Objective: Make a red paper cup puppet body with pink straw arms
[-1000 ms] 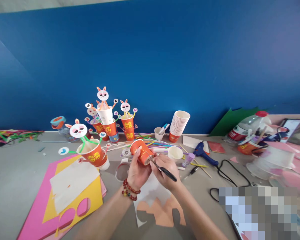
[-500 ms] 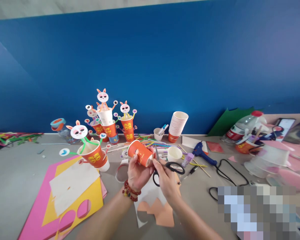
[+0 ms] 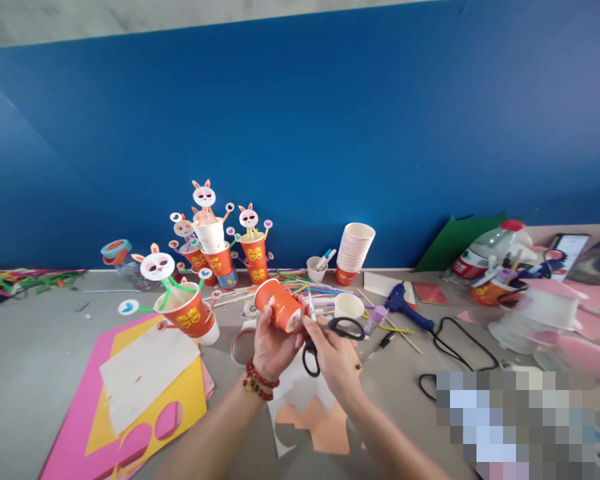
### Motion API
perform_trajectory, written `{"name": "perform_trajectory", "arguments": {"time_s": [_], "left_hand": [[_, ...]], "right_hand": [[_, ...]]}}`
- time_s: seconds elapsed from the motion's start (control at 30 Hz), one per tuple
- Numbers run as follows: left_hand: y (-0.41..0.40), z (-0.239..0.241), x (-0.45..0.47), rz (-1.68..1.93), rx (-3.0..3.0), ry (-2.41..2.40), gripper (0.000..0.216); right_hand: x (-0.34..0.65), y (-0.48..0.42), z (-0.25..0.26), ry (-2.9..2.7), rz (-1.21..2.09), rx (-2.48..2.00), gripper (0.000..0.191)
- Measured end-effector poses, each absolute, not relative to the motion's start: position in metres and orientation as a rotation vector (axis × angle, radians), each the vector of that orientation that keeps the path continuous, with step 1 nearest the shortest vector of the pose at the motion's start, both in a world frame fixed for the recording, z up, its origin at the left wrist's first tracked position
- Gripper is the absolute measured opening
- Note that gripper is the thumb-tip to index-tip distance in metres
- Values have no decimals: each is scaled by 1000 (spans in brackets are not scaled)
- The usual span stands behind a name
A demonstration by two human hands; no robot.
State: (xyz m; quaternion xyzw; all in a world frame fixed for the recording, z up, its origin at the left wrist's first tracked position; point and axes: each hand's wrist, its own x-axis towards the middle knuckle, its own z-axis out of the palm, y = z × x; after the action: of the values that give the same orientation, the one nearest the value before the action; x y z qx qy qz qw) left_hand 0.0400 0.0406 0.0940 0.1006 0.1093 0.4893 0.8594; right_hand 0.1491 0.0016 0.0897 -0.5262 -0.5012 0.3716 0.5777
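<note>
In the head view, my left hand (image 3: pixel 276 343) is wrapped round a red paper cup (image 3: pixel 279 303), tipped on its side with its base toward my right hand. My right hand (image 3: pixel 333 353) is closed on black-handled scissors (image 3: pixel 347 327), whose blades point up and away past the cup. Its fingertips are at the cup's base, where a cut or torn white patch shows; the exact contact is hidden. Below both hands lie white paper (image 3: pixel 283 433) and orange paper scraps (image 3: pixel 325 427).
Rabbit-faced cup figures (image 3: pixel 180 310) stand at the left behind pink and yellow sheets (image 3: pixel 93 407). A cup stack (image 3: pixel 356 250), a blue glue gun (image 3: pixel 405 307) with a black cord, and a large bottle (image 3: pixel 485 253) stand to the right. Straws and pens lie behind the hands.
The cup has turned slightly in my left hand. The scissors have shifted a little with my right hand, which stays at the cup's base.
</note>
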Motion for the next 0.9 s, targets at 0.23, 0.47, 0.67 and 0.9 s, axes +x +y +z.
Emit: {"name": "perform_trajectory", "arguments": {"time_s": [0.23, 0.47, 0.67, 0.9], "left_hand": [[44, 92, 42, 1038, 163, 393, 33], [42, 96, 42, 1038, 118, 522, 28], [42, 103, 42, 1047, 103, 578, 27], [46, 100, 41, 1039, 86, 603, 20]], "right_hand": [[172, 8, 102, -2007, 101, -1051, 23], [179, 16, 94, -2175, -44, -1036, 18], [186, 22, 86, -2227, -25, -984, 20], [189, 25, 92, -2290, -5, -945, 25]]}}
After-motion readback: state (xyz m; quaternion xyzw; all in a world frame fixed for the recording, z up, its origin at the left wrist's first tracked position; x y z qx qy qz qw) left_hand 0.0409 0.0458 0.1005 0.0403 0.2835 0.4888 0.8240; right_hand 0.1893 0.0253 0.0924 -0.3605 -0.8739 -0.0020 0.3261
